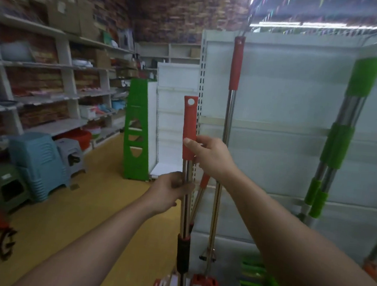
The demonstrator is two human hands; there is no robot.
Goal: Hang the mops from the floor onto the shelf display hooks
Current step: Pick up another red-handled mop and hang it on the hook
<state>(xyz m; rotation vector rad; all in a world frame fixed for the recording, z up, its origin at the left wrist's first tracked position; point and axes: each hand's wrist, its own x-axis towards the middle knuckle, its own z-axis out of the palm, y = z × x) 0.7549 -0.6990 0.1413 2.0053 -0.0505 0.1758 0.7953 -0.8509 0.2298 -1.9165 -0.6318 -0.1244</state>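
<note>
I hold a red-handled mop (190, 125) upright in front of me. Its red grip has a hanging hole at the top and a steel pole below. My left hand (170, 192) is wrapped around the steel pole. My right hand (209, 155) grips the lower end of the red grip. A second red-handled mop (235, 65) hangs against the white shelf display panel (286, 100), its top at a hook near the upper edge. Two green-handled mops (339, 140) hang further right on the same panel. Another red-handled pole (202, 188) leans behind my hands.
Red mop heads (204, 285) and green mop heads (256, 279) lie at the panel's foot. A green display stand (137, 128) stands ahead on the left. Stacked plastic stools (39, 159) and stocked wall shelves (53, 84) line the left side of the yellow floor.
</note>
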